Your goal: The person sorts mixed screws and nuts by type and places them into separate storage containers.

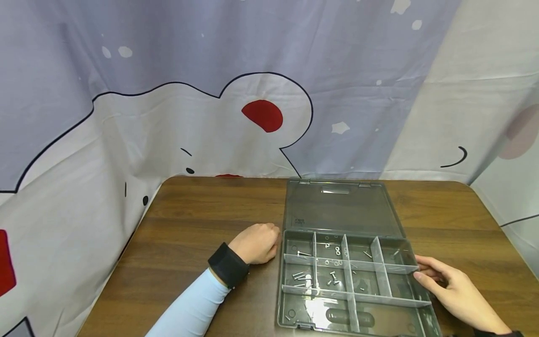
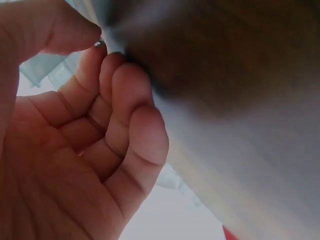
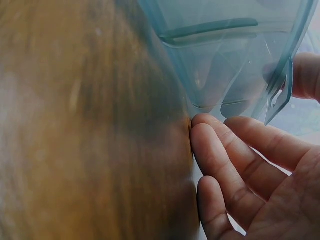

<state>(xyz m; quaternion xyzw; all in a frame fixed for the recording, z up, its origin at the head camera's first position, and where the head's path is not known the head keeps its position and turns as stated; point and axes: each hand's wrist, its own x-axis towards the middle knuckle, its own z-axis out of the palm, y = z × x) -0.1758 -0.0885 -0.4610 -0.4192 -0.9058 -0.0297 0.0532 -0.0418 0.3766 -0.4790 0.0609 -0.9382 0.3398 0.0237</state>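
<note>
A translucent grey compartment box point(image 1: 389, 267) sits on the table with its lid point(image 1: 341, 208) folded back. Screws point(image 1: 300, 276), nuts point(image 1: 338, 251) and washers point(image 1: 292, 312) lie in several compartments. My left hand point(image 1: 256, 243) is just left of the box, knuckles up. In the left wrist view, its thumb and index finger pinch a small shiny metal piece point(image 2: 99, 43), mostly hidden, its kind unclear. My right hand point(image 1: 452, 290) holds the box's right edge. In the right wrist view, the thumb shows beyond the clear wall, with fingers point(image 3: 215, 150) on the near side.
The brown wooden table point(image 1: 202, 201) extends on both sides of the box. A printed fabric curtain point(image 1: 210, 126) hangs behind the table and down its left and right sides. Compartment dividers point(image 1: 381, 267) stand upright inside the box.
</note>
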